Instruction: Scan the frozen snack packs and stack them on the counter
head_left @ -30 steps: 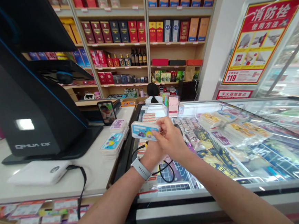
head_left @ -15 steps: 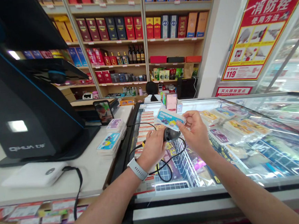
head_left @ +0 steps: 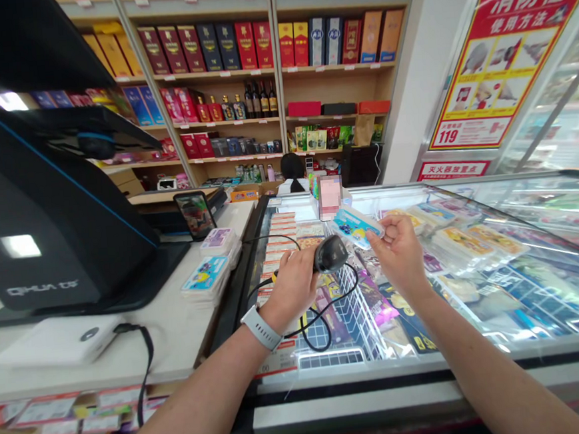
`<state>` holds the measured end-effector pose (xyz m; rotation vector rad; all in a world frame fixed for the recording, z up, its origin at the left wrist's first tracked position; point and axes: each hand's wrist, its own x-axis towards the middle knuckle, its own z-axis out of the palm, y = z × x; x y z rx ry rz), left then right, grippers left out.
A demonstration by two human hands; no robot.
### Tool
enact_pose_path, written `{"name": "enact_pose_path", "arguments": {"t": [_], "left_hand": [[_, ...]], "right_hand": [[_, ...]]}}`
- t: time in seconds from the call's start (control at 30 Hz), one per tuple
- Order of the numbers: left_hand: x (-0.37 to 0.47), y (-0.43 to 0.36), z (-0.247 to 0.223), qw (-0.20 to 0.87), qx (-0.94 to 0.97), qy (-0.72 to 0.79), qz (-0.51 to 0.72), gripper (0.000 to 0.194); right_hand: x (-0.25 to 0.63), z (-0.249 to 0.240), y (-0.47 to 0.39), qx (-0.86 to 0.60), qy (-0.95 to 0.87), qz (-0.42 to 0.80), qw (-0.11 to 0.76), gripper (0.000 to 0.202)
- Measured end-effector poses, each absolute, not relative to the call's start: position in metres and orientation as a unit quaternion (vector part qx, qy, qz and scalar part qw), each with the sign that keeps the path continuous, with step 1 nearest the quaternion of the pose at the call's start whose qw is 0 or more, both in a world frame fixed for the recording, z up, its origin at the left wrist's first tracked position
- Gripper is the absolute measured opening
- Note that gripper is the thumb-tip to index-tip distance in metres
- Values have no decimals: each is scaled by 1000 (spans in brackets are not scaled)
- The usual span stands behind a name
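Observation:
My left hand [head_left: 295, 285], with a pale watch band at the wrist, is wrapped round a black handheld scanner [head_left: 330, 254] whose cable loops below it. Just to the right, my right hand [head_left: 396, 252] pinches a flat blue and white pack [head_left: 356, 226] by its right end. The pack tilts down to the right, above and beyond the scanner, and the two are apart. Both hands are over the glass-topped freezer [head_left: 334, 401]. On the counter to the left sits a stack of similar blue packs [head_left: 205, 277], with purple ones [head_left: 218, 241] behind.
A large black checkout machine [head_left: 57, 195], a phone [head_left: 195, 214] and a white box [head_left: 58, 341] with a black cable stand on the left counter. More packs [head_left: 462, 247] lie at the right. A person's dark hair [head_left: 292, 166] shows beyond the freezer, before shelves of boxes.
My right hand has moved right with the blue pack, away from the scanner. The scanner in my left hand now shows more fully, its head tilted up. The view has shifted slightly.

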<state>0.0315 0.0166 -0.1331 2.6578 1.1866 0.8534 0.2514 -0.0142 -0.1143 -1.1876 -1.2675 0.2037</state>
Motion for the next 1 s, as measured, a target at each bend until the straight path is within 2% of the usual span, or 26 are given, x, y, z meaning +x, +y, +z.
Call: {"name": "enact_pose_path", "arguments": {"t": [0.23, 0.5, 0.7, 1.0], "left_hand": [[31, 17, -132, 48, 877, 394, 273, 52], [31, 19, -136, 34, 874, 395, 281, 53], [30, 21, -137, 34, 879, 384, 280, 57], [29, 22, -135, 41, 876, 385, 289, 52]], "right_hand": [[277, -123, -11, -571, -550, 71, 605, 35], [305, -143, -1, -676, -579, 31, 455, 29], [307, -150, -1, -679, -640, 21, 359, 38], [308, -151, -2, -700, -654, -11, 287, 42]]}}
